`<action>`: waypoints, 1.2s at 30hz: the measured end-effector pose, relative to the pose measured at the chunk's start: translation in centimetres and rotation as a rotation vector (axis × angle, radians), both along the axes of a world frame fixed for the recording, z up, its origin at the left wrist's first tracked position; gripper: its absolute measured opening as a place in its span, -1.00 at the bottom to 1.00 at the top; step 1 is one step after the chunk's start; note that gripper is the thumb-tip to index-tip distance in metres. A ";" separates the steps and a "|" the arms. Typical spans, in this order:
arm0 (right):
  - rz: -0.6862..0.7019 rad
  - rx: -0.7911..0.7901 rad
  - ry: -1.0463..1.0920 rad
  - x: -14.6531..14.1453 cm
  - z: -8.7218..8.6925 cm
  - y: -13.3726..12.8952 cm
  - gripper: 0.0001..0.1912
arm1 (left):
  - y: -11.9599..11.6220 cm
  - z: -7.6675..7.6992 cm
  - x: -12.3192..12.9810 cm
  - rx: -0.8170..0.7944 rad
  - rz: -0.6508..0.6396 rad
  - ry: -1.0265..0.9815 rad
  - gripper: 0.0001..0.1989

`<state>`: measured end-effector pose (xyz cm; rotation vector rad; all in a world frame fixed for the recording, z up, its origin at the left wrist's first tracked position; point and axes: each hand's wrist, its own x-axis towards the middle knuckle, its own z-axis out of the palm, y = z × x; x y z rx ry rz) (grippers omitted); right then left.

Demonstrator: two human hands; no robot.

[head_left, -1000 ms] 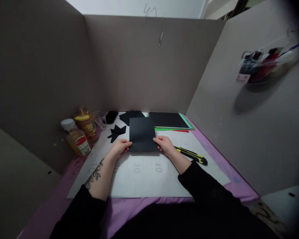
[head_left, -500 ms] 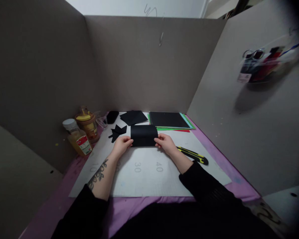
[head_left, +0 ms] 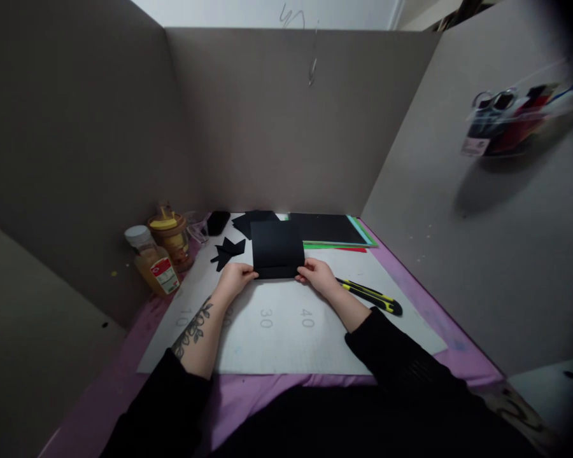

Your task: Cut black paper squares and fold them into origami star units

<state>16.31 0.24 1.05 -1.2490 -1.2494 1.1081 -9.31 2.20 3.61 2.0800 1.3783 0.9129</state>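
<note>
A sheet of black paper (head_left: 277, 245) is held between my two hands over the white mat. Its near edge is turned up into a narrow strip, and the far part stands raised in a curve. My left hand (head_left: 239, 277) pinches the near left corner. At the near right corner, my right hand (head_left: 315, 275) pinches the paper between thumb and fingers. Left of the sheet lies a folded black paper shape (head_left: 228, 251) with pointed ends. A black and yellow utility knife (head_left: 375, 298) rests beside my right wrist.
Behind the sheet are black paper squares (head_left: 242, 222) and a stack of coloured sheets (head_left: 332, 229). A bottle (head_left: 153, 264), a cup (head_left: 176, 242) and a black object (head_left: 218, 222) stand or lie at the left. Grey panels (head_left: 267, 121) enclose the white mat (head_left: 267, 350). A pouch of tools (head_left: 506, 124) hangs at right.
The black sheet has opened out from a curled-over roll; its far part now reaches farther back, and a strip shows along the near edge. Both hands keep their pinch at the corners.
</note>
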 end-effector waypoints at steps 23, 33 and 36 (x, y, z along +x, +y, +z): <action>0.145 -0.097 0.289 -1.4 2.0 -1.1 -0.77 | -0.9 -0.5 2.1 -0.608 -0.096 -0.805 -0.69; 0.071 -0.163 0.378 -1.9 2.5 -1.5 -0.71 | -1.7 0.2 2.9 -0.686 -0.120 -0.887 -0.66; 0.072 -0.164 0.380 -1.9 2.5 -1.6 -0.72 | -1.6 0.1 3.0 -0.673 -0.131 -0.903 -0.67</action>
